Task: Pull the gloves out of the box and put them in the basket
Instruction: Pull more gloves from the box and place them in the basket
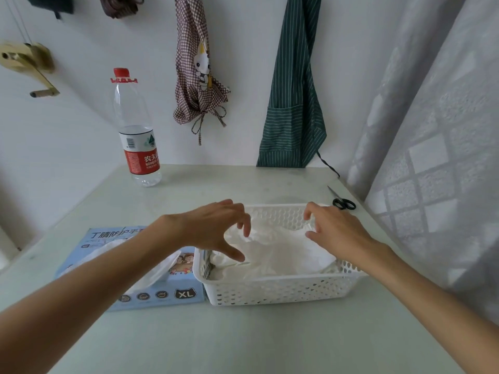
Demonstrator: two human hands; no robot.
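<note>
A white perforated plastic basket (272, 291) sits at the table's middle, holding a heap of white gloves (272, 255). To its left lies a light blue glove box (151, 295) marked XL, with white gloves (159, 268) bulging out of its top slot. My left hand (216, 230) hovers over the basket's left half, fingers spread and curled, holding nothing. Over the basket's right half is my right hand (334, 230), fingers apart, fingertips touching the edge of the glove heap. My left forearm crosses over the box and hides part of it.
A clear water bottle (137, 136) with a red cap stands at the back left of the table. Black scissors (341, 201) lie behind the basket at the right. Two aprons (293, 103) hang on the wall; a curtain (432, 147) borders the right side.
</note>
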